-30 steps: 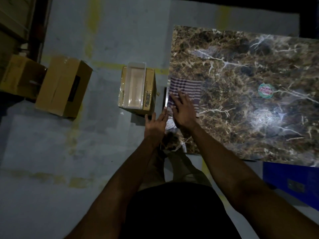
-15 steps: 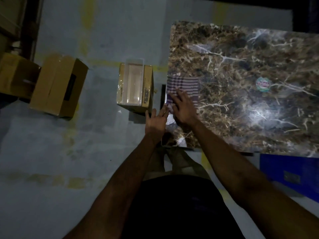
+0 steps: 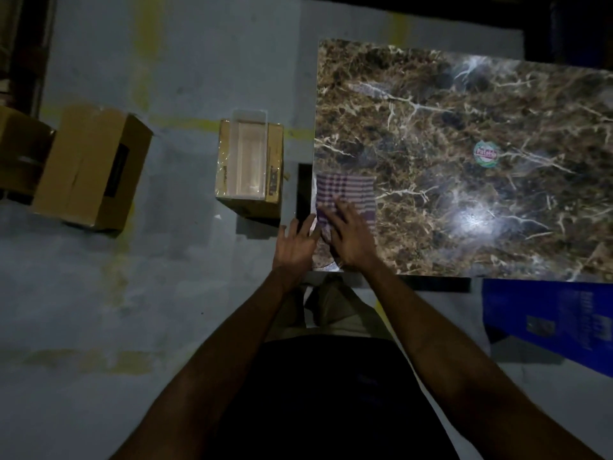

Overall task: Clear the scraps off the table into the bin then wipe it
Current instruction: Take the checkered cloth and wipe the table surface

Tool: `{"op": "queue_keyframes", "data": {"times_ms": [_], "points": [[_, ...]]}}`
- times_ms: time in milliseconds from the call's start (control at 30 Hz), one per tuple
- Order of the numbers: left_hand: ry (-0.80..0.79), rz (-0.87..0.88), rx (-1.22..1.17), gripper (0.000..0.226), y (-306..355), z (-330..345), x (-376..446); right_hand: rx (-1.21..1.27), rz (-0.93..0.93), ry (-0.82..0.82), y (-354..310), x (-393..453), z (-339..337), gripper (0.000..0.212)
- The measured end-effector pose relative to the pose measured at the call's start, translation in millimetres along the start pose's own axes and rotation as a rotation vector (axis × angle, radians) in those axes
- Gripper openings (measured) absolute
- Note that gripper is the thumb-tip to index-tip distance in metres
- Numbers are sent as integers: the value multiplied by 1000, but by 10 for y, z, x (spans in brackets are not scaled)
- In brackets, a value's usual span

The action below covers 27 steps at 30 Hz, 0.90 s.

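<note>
Reaches forward with both bare forearms from close against the near corner of the table [image 3: 464, 104]. Holds the left hand [image 3: 294, 243] just off the table's left edge, fingers spread and slightly cupped, gripping nothing, as if set to catch whatever comes over. Presses the right hand [image 3: 352, 241] flat on the striped cloth [image 3: 345, 194], fingers straight and fanned, no pinch on the fabric. Keeps the cloth lying at the left edge of the marbled top, partly under that palm.

Compared with a second ago: cloth and right hand now lower along the edge, closer to the near corner; left hand kept alongside at the rim throughout. Reads as a wiping stroke drawn toward the corner, so probably well into the sweeping and wiping. Cannot tell whether the pale bits between the hands are scraps or shine on the stone.

Further out, on the floor just beside the table's left edge: the bin [image 3: 250, 161], an open cardboard box with a pale lining, near enough for a drop from the left hand. Beyond the cloth on the top: a round sticker [image 3: 486, 154] and a bright glare. Far left on the floor: a second cardboard box [image 3: 89, 167].
</note>
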<state>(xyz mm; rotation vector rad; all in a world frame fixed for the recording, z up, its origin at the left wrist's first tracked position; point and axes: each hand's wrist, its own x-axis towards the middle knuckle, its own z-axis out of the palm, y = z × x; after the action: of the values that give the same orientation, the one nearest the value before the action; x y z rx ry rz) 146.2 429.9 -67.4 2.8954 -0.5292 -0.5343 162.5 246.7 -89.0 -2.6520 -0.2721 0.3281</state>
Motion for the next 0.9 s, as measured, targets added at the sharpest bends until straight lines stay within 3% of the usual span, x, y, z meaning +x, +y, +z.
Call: {"op": "queue_keyframes", "data": {"times_ms": [100, 267, 333, 433, 533, 667, 767, 833, 900], "points": [[-158, -82, -30, 89, 8, -17, -56, 12, -17, -42, 242, -460, -111, 55], [-189, -138, -17, 93, 192, -5, -84, 44, 213, 82, 294, -192, -104, 59], [-194, -175, -17, 95, 244, 20, -111, 43, 199, 105, 105, -167, 49, 58], [-187, -205, -24, 88, 343, 20, -174, 39, 74, 7, -88, -573, 202, 56], [-199, -234, -8, 91, 459, -25, -190, 36, 21, -25, 141, -1012, 157, 53], [-220, -257, 72, 104, 538, 14, -188, 59, 178, 60, 464, -952, 88, 54], [-177, -264, 139, 87, 589, 53, -179, 50, 261, 112, 171, -797, 200, 56], [-152, -267, 155, 72, 593, 32, -153, 60, 179, 71, 15, -893, 263, 55], [-165, -262, 182, 71, 586, 13, -127, 33, 76, 27, 57, -1131, 270, 55]]}}
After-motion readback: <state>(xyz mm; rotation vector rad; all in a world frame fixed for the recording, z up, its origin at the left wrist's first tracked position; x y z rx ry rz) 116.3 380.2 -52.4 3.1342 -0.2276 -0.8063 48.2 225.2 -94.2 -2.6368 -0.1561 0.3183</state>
